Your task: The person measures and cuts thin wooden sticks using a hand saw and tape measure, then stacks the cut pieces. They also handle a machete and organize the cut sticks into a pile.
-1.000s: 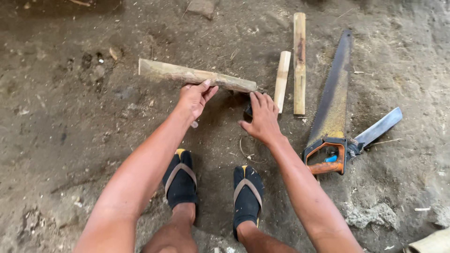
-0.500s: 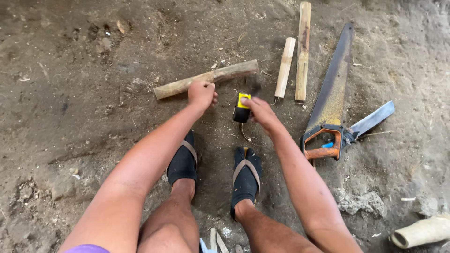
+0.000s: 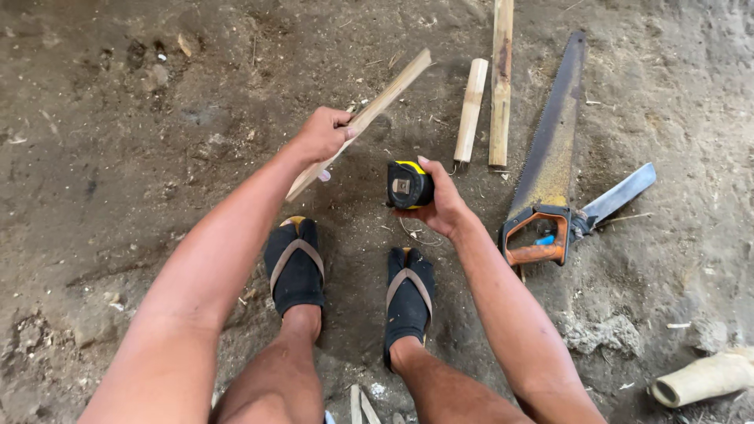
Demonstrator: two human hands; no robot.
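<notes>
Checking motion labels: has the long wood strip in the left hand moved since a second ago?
Yes. The wood strip lay flat on the ground beside the two short sticks; now the left hand holds it raised and tilted, its far end up toward them.

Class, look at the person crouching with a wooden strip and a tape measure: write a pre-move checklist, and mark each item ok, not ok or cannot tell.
1. Left hand has a firm grip on the wooden strip: ok, fingers wrap it, strip raised off the ground.
2. Right hand holds the tape measure: ok.
3. Tape blade drawn out: not ok, none shows.
4. Handsaw lies apart from both hands: ok, on the ground to the right.
5. Saw teeth sharp: cannot tell.
6. Two short wooden pieces lie clear of the feet: ok.
</notes>
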